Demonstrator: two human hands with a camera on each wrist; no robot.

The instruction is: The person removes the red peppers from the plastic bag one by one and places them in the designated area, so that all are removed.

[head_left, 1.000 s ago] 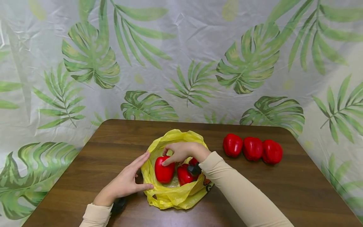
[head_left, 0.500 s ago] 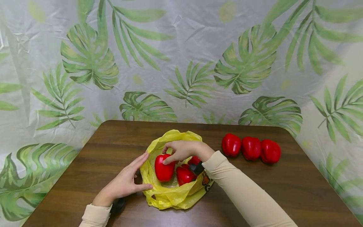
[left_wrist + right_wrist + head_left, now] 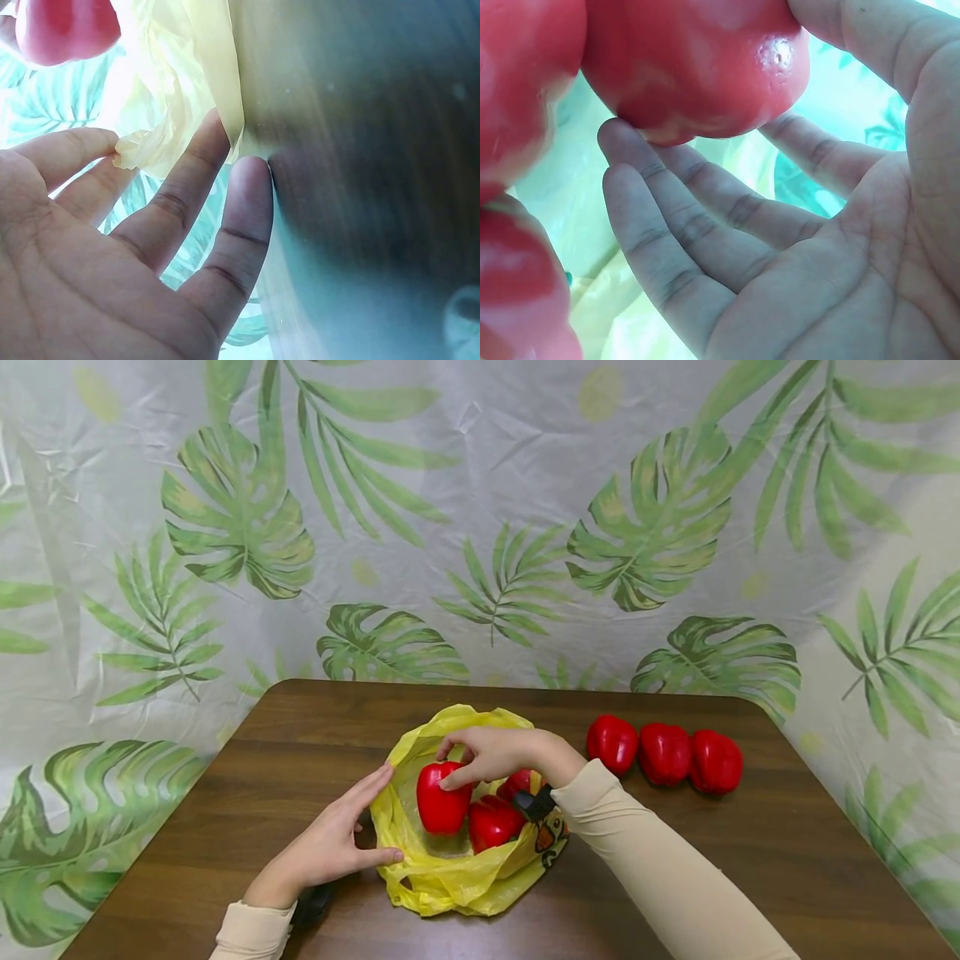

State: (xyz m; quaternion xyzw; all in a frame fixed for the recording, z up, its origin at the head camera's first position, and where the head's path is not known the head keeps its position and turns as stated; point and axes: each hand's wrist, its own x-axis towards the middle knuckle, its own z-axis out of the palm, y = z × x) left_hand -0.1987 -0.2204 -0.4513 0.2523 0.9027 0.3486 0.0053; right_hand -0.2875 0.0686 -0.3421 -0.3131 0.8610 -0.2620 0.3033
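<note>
A yellow plastic bag (image 3: pixel 465 885) stands with its mouth spread on the table. Inside it, my right hand (image 3: pixel 491 753) grips a red bell pepper (image 3: pixel 441 802) between thumb and fingers; the right wrist view shows this pepper (image 3: pixel 697 67) held above the bag's floor. Two more red peppers lie in the bag to the right, one in front (image 3: pixel 493 824) and one behind (image 3: pixel 519 783), partly covered by the wrist camera. My left hand (image 3: pixel 330 843) touches the bag's left rim, fingers and thumb spread; in the left wrist view its extended fingers (image 3: pixel 191 161) rest against the yellow plastic.
Three red bell peppers stand in a row at the back right of the brown wooden table (image 3: pixel 675 860): a left one (image 3: pixel 612 744), a middle one (image 3: pixel 665 754) and a right one (image 3: pixel 716 762). A leaf-patterned cloth (image 3: pixel 510 485) hangs behind the table.
My right hand has lifted the gripped pepper slightly and shifted it a little to the right within the bag. My left hand has stayed at the bag's rim.
</note>
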